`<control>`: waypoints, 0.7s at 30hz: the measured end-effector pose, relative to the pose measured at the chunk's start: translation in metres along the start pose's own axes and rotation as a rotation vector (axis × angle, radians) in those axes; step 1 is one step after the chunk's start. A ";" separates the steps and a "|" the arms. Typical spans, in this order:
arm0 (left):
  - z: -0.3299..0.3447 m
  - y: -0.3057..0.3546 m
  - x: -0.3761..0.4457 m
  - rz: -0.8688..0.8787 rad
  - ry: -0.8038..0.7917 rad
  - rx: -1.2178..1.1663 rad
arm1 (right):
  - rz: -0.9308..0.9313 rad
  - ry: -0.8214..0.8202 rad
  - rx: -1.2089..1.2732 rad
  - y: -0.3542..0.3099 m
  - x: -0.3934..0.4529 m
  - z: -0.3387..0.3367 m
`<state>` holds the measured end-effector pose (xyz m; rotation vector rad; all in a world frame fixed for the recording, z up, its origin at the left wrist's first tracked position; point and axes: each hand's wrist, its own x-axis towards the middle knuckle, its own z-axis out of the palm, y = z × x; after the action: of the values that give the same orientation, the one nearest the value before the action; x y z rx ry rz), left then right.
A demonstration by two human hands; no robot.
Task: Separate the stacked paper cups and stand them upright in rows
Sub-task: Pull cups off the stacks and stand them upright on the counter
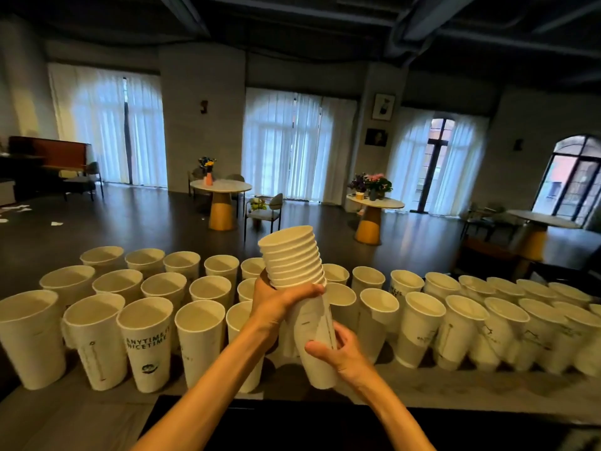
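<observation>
Fingers (312,289) of your left hand (276,301) are curled round the stack of cups (292,258) just under its lowest rim, while your right hand (338,349) wraps the body of the bottom cup (317,356), thumb across the front. Both hands hold the stack in the air above the counter (422,385), tilted a little away from you, in front of the cups already set out. You look to be midway through peeling the bottom cup off the stack: it seems to sit lower than the rest, though the left hand hides how far it has slid out. My judgement is that the next move calls for a straight pull down along the stack's axis with the right hand while the left holds firm, perhaps with a slight twist if the cups stick, then setting that cup upright in a gap near the front edge. Squeeze lightly, since thin paper walls dent easily. Counting rims, the stack shows about nine or ten cups. On the counter stand three rows of upright cups (146,340), very roughly thirty-five to forty in all; those at the far right are blurred and crowded, and some behind your hands are hidden, so an exact count cannot be made.
</observation>
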<state>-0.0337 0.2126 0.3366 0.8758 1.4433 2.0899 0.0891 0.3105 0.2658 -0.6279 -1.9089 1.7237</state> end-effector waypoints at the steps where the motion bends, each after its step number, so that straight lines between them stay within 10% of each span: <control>1: -0.001 0.000 -0.001 -0.005 0.033 -0.016 | -0.022 0.024 -0.056 0.002 0.000 0.002; 12: -0.073 0.072 0.023 -0.092 0.335 -0.656 | 0.094 0.137 -0.020 0.062 0.029 0.012; 21: -0.093 0.069 0.012 -0.086 0.432 -0.737 | 0.153 0.091 -0.004 0.071 0.048 0.035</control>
<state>-0.1094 0.1363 0.3811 0.0755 0.7261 2.5536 0.0308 0.3204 0.1942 -0.8592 -1.8439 1.7513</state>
